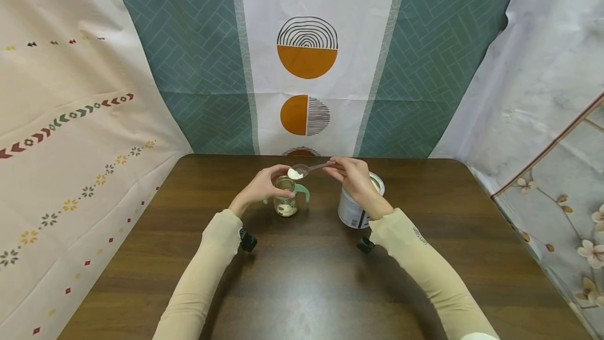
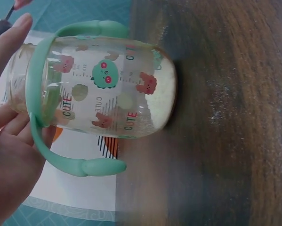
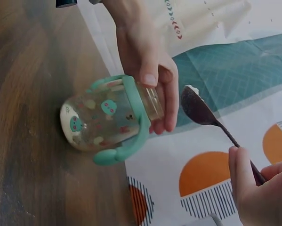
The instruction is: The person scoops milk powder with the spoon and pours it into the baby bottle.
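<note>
We see two hands at work over a dark wooden table (image 1: 302, 277). The left hand (image 1: 261, 185) is wrapped round the neck of a clear baby bottle (image 1: 286, 198) w/ mint-green handles and little cartoon prints — fingers curled about the top, thumb on the near side. In the left wrist view the bottle (image 2: 108, 89) stands upright on the table, its base touching the wood, and a pale layer of powder shows at the bottom. The right wrist view shows the same bottle (image 3: 108, 120) w/ the left hand (image 3: 148, 61) gripping just at the rim, mouth uncovered.

The right hand (image 1: 354, 174) pinches the handle end of a dark spoon (image 1: 309, 168) between thumb and fingertips; the other fingers are curled in. The spoon's bowl carries a small heap of white powder and sits just above the bottle's mouth, nearly level. From the right wrist cam the spoon (image 3: 206, 115) is just beside the rim, not touching it, and the right hand (image 3: 261, 188) shows at the bottom corner.

Just under the right hand stands an open tin (image 1: 355, 206) — white-and-dark label, lid off, on the table near the bottle but apart from it.

Behind the table hangs a patterned cloth backdrop (image 1: 306, 56) w/ orange half-circles and teal panels.
</note>
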Demonstrator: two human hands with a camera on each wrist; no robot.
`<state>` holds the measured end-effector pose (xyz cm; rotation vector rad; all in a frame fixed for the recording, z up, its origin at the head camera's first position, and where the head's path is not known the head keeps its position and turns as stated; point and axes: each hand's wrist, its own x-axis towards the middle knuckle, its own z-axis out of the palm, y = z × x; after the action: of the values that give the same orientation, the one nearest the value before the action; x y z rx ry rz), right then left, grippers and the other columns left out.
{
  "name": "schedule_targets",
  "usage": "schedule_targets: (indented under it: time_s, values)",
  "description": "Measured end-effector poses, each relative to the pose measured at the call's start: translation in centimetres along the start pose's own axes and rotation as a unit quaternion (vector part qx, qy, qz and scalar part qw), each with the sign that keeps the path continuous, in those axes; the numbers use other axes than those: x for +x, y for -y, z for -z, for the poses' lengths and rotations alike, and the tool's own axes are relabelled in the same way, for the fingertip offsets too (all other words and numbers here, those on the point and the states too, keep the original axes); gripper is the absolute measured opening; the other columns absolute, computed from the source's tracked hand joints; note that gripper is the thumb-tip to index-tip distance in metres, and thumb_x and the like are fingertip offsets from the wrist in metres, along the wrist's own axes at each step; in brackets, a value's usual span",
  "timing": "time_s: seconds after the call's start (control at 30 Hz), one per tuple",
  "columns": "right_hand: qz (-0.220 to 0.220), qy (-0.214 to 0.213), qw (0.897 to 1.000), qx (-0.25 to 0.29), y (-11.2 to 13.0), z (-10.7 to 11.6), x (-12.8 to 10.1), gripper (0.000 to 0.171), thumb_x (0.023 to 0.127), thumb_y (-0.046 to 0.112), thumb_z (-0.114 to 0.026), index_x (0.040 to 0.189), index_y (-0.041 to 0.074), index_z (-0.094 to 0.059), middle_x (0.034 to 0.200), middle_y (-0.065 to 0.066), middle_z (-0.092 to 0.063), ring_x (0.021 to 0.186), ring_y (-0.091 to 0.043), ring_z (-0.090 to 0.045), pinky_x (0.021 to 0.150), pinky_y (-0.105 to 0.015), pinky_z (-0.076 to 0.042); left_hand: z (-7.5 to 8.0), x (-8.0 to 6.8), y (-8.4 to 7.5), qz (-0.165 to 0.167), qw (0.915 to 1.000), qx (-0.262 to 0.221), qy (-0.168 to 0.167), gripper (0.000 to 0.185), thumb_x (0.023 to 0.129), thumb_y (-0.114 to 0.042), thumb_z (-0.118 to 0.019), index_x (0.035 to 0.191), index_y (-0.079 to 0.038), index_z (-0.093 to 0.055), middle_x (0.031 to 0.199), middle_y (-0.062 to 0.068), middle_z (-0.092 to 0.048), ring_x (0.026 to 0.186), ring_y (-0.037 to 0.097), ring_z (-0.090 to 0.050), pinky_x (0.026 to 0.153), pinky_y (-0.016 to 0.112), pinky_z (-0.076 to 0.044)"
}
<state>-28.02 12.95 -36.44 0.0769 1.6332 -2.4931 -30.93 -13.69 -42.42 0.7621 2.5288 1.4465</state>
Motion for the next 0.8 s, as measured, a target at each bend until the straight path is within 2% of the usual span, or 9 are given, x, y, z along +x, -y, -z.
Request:
schedule_targets:
  time_s: [0.3,0.53,0.7,0.8]
  values:
    - [0.047,0.013,0.999,-0.014,-1.4,-1.1,0.0,0.021,0.101,0.004,-0.044,0.112,-0.009,-0.057,0.102,-0.011,-0.062,0.084,-0.014,-0.071,0.086,-0.023,-0.057,-0.3,0.0,0.3,0.001,0.9999,0.015,-0.008,0.072,0.071,-0.028,-0.087,0.133,-0.011,-0.054,0.126,0.006,-0.063,0.123,0.025,-0.057,0.104,0.045,-0.047]
    - [0.094,0.021,0.994,-0.052,-2.2,-1.9,-0.3,0.027,0.101,0.004,-0.047,0.117,-0.016,-0.055,0.110,-0.019,-0.060,0.087,-0.013,-0.070,0.088,-0.025,-0.056,-0.5,0.0,0.3,0.013,0.9998,0.010,-0.007,0.069,0.074,-0.021,-0.085,0.134,-0.009,-0.053,0.124,0.010,-0.064,0.114,0.025,-0.061,0.097,0.043,-0.051]
    - [0.136,0.038,0.985,-0.094,-2.7,-2.2,-0.5,0.026,0.100,0.001,-0.048,0.115,-0.017,-0.057,0.108,-0.021,-0.061,0.088,-0.014,-0.071,0.086,-0.024,-0.057,-0.7,0.0,0.4,0.011,0.9998,0.010,-0.009,0.072,0.075,-0.018,-0.084,0.137,-0.005,-0.050,0.125,0.014,-0.063,0.110,0.026,-0.061,0.094,0.043,-0.052]
    - [0.174,0.056,0.973,-0.138,-3.0,-2.2,-0.6,0.025,0.100,0.001,-0.048,0.113,-0.017,-0.059,0.111,-0.028,-0.061,0.092,-0.021,-0.071,0.086,-0.025,-0.057,-0.7,0.0,0.6,0.013,0.9998,0.012,-0.009,0.070,0.074,-0.020,-0.085,0.135,-0.007,-0.053,0.123,0.013,-0.064,0.108,0.024,-0.062,0.092,0.041,-0.052]
